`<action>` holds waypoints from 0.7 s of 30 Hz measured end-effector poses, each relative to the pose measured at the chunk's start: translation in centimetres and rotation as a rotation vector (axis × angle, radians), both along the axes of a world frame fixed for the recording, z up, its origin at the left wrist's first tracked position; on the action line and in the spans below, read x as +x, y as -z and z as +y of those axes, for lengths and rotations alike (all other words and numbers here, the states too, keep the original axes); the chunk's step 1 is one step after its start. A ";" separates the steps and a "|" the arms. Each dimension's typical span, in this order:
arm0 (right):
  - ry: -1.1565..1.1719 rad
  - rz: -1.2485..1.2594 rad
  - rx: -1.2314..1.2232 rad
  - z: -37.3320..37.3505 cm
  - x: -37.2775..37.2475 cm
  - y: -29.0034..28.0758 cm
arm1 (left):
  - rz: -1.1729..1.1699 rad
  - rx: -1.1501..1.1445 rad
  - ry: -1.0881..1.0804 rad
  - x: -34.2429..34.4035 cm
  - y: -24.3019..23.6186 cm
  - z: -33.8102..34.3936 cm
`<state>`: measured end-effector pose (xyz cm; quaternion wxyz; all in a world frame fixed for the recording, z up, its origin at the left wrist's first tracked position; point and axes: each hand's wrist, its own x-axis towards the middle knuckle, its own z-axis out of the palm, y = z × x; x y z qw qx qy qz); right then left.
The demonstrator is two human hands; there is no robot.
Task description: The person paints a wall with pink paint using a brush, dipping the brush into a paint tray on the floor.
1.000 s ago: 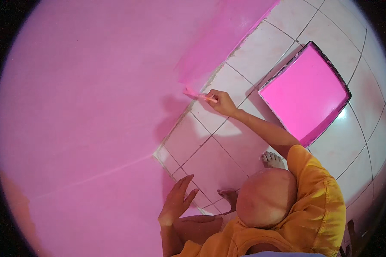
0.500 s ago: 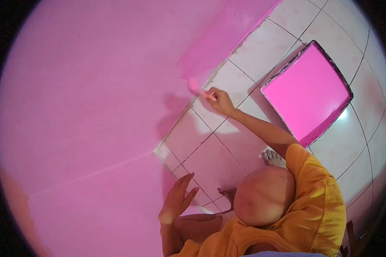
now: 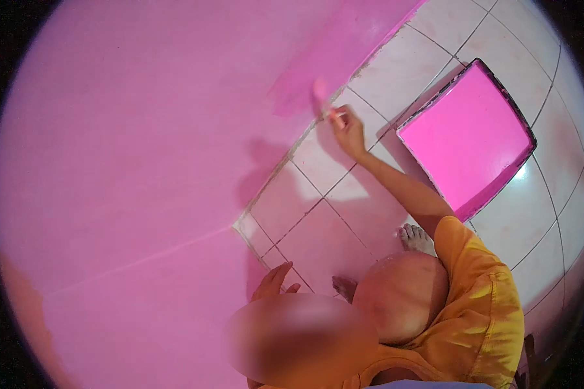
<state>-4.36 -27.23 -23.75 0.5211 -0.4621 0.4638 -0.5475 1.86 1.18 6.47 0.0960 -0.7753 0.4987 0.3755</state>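
Note:
My right hand (image 3: 350, 135) is closed round the handle of a paintbrush (image 3: 320, 91), its pink head smeared by motion. The brush head is at the low part of the pink wall (image 3: 169, 142), beside a darker, glossier band of fresh paint (image 3: 328, 48) above the floor line. My left hand (image 3: 270, 282), fingers stretched out, is by the other stretch of wall near the corner. A blurred patch covers its palm and wrist. Whether it touches the wall I cannot tell. Nothing shows in its fingers.
A black-rimmed square tub (image 3: 531, 129) of pink paint stands on the white tiled floor (image 3: 402, 65) to the right of my right forearm. My bare feet and bent knee (image 3: 401, 295) are close to the wall corner (image 3: 235, 227). An orange patch (image 3: 23, 311) shows at the far left.
My right hand and the paintbrush have moved up and to the right along the wall's foot. A blurred patch now covers much of my left hand and forearm.

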 end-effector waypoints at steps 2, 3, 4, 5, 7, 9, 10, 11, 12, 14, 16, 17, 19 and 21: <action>-0.203 -0.052 -0.050 2.5 1.0 -1.4 | 0.000 -0.023 0.015 0.0 -0.1 -0.2; -0.197 -0.050 -0.053 2.8 0.6 -1.4 | 0.004 -0.044 0.033 -0.1 -0.1 -0.4; -0.373 -0.030 -0.129 3.3 0.5 -2.5 | 0.000 -0.043 0.025 0.1 -0.2 -0.3; -0.544 -0.007 -0.204 3.5 0.3 -3.1 | 0.001 -0.035 0.005 0.1 -0.3 -0.3; -0.621 0.010 -0.169 1.9 -0.4 -3.6 | 0.005 -0.025 -0.012 0.1 -0.4 -0.6; -0.290 -0.009 -0.021 -1.2 -1.5 -2.9 | 0.001 -0.049 0.018 -0.2 -0.3 -1.0; -0.202 0.009 -0.008 -2.5 -2.5 -2.4 | 0.003 -0.050 0.017 -0.2 -0.4 -0.9; -0.120 0.025 0.004 -3.2 -3.1 -2.4 | 0.016 -0.050 0.004 0.0 -0.4 -0.7; -0.125 0.026 0.003 -3.4 -3.2 -2.5 | 0.029 -0.050 -0.010 0.2 -0.4 -0.5; 0.184 -0.070 0.059 -3.3 -3.6 -2.6 | 0.017 -0.042 -0.014 0.2 -0.4 0.0; 0.141 -0.099 0.027 -2.3 -2.4 -1.5 | 0.009 -0.031 -0.001 0.0 -0.1 -0.1; 0.097 -0.135 -0.014 -1.9 -1.6 -1.5 | 0.030 -0.026 -0.007 0.0 0.0 -0.4; -0.137 -0.086 -0.059 1.0 0.2 -2.1 | 0.046 -0.023 -0.015 0.2 0.2 -0.6; -0.328 -0.020 -0.082 2.2 0.2 -3.1 | 0.016 -0.024 0.011 0.5 0.2 -0.5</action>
